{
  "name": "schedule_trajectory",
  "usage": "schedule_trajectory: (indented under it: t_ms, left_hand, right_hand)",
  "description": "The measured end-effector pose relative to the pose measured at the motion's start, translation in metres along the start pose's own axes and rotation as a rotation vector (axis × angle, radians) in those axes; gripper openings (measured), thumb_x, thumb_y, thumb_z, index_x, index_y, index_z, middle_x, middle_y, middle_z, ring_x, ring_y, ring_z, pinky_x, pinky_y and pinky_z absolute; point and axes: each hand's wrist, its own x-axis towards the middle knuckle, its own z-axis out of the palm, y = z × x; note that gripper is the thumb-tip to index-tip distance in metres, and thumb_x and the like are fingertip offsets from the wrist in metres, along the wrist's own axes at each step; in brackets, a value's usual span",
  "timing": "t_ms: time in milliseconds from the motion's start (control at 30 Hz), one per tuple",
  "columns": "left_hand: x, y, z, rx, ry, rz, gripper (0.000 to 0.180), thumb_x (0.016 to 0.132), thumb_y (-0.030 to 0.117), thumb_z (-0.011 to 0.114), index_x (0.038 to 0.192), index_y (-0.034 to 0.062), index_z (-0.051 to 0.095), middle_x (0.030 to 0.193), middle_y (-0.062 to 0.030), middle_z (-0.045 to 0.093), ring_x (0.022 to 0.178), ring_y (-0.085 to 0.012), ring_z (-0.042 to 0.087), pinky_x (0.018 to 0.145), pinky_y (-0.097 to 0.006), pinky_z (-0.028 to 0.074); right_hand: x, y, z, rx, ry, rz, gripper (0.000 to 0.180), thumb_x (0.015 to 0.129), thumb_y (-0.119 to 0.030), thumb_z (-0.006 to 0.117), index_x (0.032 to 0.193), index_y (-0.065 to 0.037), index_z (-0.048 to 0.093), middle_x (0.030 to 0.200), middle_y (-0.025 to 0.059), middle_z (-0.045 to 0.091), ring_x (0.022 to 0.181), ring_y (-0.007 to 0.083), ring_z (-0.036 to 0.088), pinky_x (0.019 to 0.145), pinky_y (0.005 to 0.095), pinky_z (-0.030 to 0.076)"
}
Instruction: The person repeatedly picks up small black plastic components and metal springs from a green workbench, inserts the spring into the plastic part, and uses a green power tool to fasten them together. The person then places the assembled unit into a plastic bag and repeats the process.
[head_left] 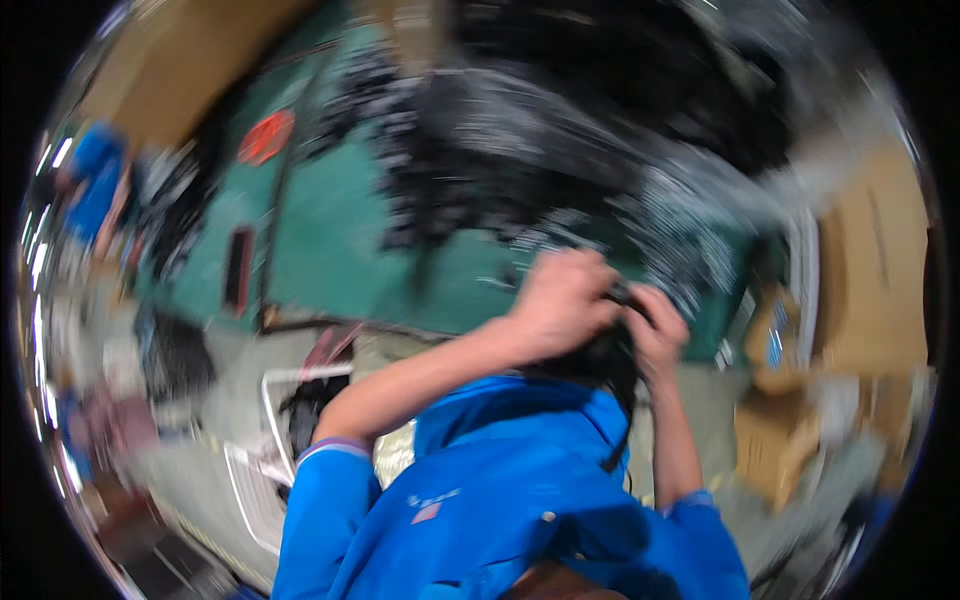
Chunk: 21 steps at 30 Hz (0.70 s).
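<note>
Both my hands meet over the near edge of a green-topped table (330, 245), in front of my blue jacket. My left hand (565, 303) is closed, its fingers curled toward the other hand. My right hand (656, 328) pinches a small black part (619, 293) that sits between the two hands. Motion blur hides the part's exact kind, and what the left fingers grip cannot be made out. Just beyond them lie clear plastic bags (685, 230) with dark contents. Left of the bags spreads a heap of small black pieces (430, 185).
A red disc (267, 137) and a dark, red-edged rectangular item (237, 270) lie on the table's left part. Cardboard boxes (870, 260) stand to the right. White plastic frames (250, 500) are on the floor at left. Another person in blue (95, 180) is far left.
</note>
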Motion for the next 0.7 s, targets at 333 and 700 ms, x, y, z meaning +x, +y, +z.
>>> schedule_trajectory:
  t_ms: [333,700]
  left_hand:
    - [0.017,-0.017,0.048,0.14,-0.167,0.058,0.041,0.07,0.016,0.076,0.108,0.0063,0.066,0.101,-0.0079,0.061,0.102,-0.0278,0.053,0.091,-0.04,0.037]
    - [0.032,0.004,0.046,0.486,-0.393,0.115,0.042,0.067,0.021,0.078,0.105,0.006,0.067,0.094,-0.0063,0.06,0.098,-0.0265,0.056,0.085,-0.044,0.042]
  right_hand:
    - [-0.018,0.034,0.018,-0.321,0.143,0.108,0.024,0.069,0.003,0.059,0.091,-0.006,0.065,0.082,0.009,0.057,0.07,0.0285,0.062,0.058,0.0391,0.049]
    - [-0.019,0.031,-0.001,-0.399,0.013,0.063,0.017,0.079,-0.006,0.064,0.096,-0.005,0.062,0.085,0.0107,0.056,0.068,0.0285,0.061,0.058,0.0394,0.05]
